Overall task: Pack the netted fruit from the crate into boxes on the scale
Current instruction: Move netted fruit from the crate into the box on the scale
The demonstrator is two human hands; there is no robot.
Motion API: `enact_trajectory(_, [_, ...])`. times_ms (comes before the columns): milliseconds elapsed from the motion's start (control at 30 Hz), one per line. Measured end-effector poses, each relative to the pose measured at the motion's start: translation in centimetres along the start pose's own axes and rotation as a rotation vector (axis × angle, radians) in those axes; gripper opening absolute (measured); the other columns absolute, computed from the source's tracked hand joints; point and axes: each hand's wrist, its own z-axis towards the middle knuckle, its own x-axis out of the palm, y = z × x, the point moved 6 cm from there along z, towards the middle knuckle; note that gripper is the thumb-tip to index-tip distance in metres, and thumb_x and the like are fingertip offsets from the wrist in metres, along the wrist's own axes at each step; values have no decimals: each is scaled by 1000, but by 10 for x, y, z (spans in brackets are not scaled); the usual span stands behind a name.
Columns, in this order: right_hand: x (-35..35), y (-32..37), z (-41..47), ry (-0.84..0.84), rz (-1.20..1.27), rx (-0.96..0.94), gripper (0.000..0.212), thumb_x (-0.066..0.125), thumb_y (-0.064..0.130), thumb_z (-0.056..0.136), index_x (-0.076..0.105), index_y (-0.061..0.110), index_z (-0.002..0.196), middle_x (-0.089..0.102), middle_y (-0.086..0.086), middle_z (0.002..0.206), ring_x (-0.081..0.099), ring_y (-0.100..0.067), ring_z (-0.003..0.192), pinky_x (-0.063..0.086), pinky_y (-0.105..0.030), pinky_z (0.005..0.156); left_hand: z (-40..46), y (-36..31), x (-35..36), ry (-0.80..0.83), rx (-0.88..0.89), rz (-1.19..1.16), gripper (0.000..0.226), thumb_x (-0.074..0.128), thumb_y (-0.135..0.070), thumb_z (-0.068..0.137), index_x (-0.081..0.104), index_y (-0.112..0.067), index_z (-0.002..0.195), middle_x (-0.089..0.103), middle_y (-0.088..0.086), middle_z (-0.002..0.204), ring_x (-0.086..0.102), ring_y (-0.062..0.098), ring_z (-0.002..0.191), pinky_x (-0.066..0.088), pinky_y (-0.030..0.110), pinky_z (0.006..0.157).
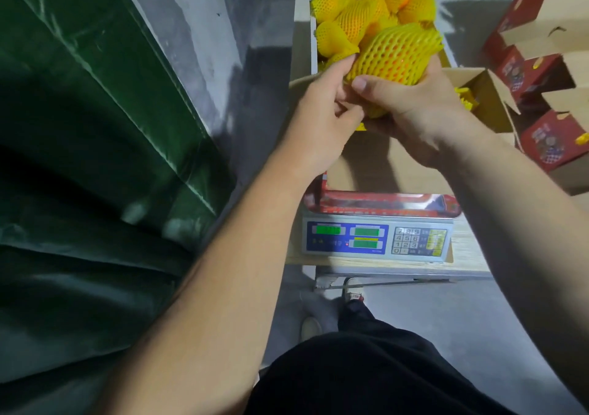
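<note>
A netted fruit (393, 53), sleeved in yellow foam mesh, sits between both my hands above the open box (382, 159) on the scale (376, 239). My right hand (411, 108) cups it from below and the side, thumb pressed across the near end of the net. My left hand (325, 108) has fingers curled at the sleeve's lower left edge, pinching the mesh there. The fruit's long axis runs from lower left to upper right, the box directly beneath and toward me, so the coming move looks like a short drop. Behind, the crate (314, 32) holds more wrapped fruit; red cartons (529, 73) stand stacked to the right.
</note>
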Motion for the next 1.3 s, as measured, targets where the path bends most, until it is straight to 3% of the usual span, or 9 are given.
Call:
enact_trajectory(67, [-15,2,12,-77,-280,-63,114,95,43,67,25,20,153,55,-14,143,63,-31,123,58,-55,94,-1,6,0,33,-32,104,64,67,-14,100,40,-19,157,63,1,125,64,1,102,48,18,92])
enact_trajectory(133, [-24,1,23,-10,-597,-65,133,91,62,61,12,24,161,40,-12,158,45,-31,142,44,-52,113,0,15,-2,48,-73,231,60,65,-25,102,42,-25,156,55,-1,147,56,13,129,38,22,101])
enact_trajectory(233, [-26,-7,30,148,-1111,45,123,69,90,59,25,34,160,35,-14,162,35,-40,146,36,-57,117,7,22,-4,73,-64,350,54,63,-29,103,46,-24,153,52,-2,152,48,19,140,33,25,100])
enact_trajectory(300, [-21,-9,29,158,-1259,63,105,61,87,71,33,34,157,38,-14,159,38,-45,142,38,-58,114,13,22,-2,95,-49,397,52,62,-31,103,48,-24,152,52,-1,153,47,20,141,37,29,107])
enact_trajectory(433, [-6,-13,23,151,-1187,44,83,66,59,89,38,23,157,49,-15,153,50,-38,135,42,-41,104,25,27,6,147,-59,446,48,60,-31,103,52,-22,150,51,2,152,49,22,139,39,31,110])
enact_trajectory(667, [7,0,6,150,-1216,-90,71,66,43,93,42,18,154,50,-17,149,54,-37,130,45,-42,104,18,25,6,165,-72,493,44,56,-26,104,54,-23,148,53,4,149,50,25,136,41,35,111])
enact_trajectory(833, [19,6,-10,160,-1253,-212,64,65,36,94,46,18,152,51,-20,145,54,-44,127,44,-45,104,4,17,-1,64,-104,464,36,58,-25,103,61,-21,139,63,1,135,57,21,113,41,20,79])
enact_trajectory(1167, [10,8,-21,144,-1248,-212,60,62,38,95,49,18,150,53,-21,141,56,-43,123,46,-44,98,-4,0,-1,76,-34,524,39,61,-29,100,62,-29,139,63,-3,137,58,23,123,48,33,97])
enact_trajectory(1300, [3,7,-24,143,-1221,-226,57,63,37,95,52,19,148,55,-20,141,56,-41,124,46,-45,102,-5,-6,5,86,-6,505,38,64,-28,99,64,-27,137,63,-2,138,57,20,124,46,31,97])
